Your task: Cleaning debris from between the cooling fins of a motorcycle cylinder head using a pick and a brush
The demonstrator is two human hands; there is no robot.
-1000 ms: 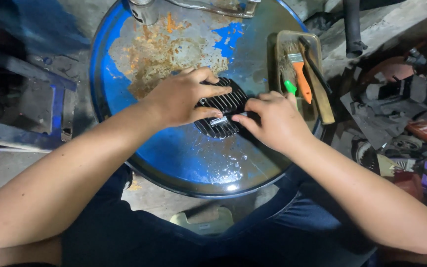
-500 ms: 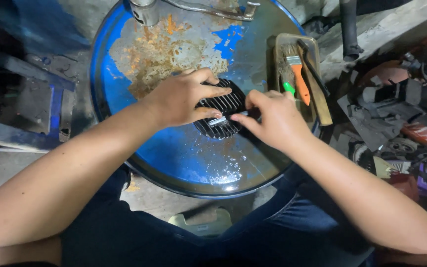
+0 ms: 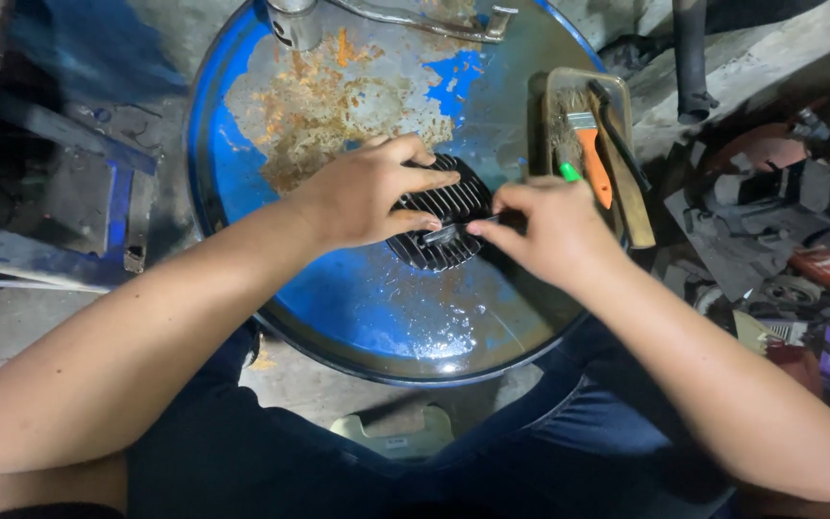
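Note:
A black finned metal part [image 3: 444, 207] lies on top of a blue, rusty drum lid [image 3: 357, 308]. My left hand [image 3: 362, 192] rests over the part's left side, fingers spread across the fins and thumb at its lower edge. My right hand [image 3: 554, 231] sits at the part's right edge and pinches a small slim metal tool [image 3: 453, 232] whose tip lies on the fins. What kind of tool it is cannot be made out.
A shallow tray [image 3: 549, 91] on the drum's right holds an orange-handled brush [image 3: 590, 154] and a dark stick. A metal fitting [image 3: 295, 21] stands at the drum's far edge. Scrap parts [image 3: 780, 221] crowd the floor at right; a blue frame [image 3: 117, 207] stands left.
My right hand has shifted a little to the right and down along the part's edge. My left hand stays on the finned part.

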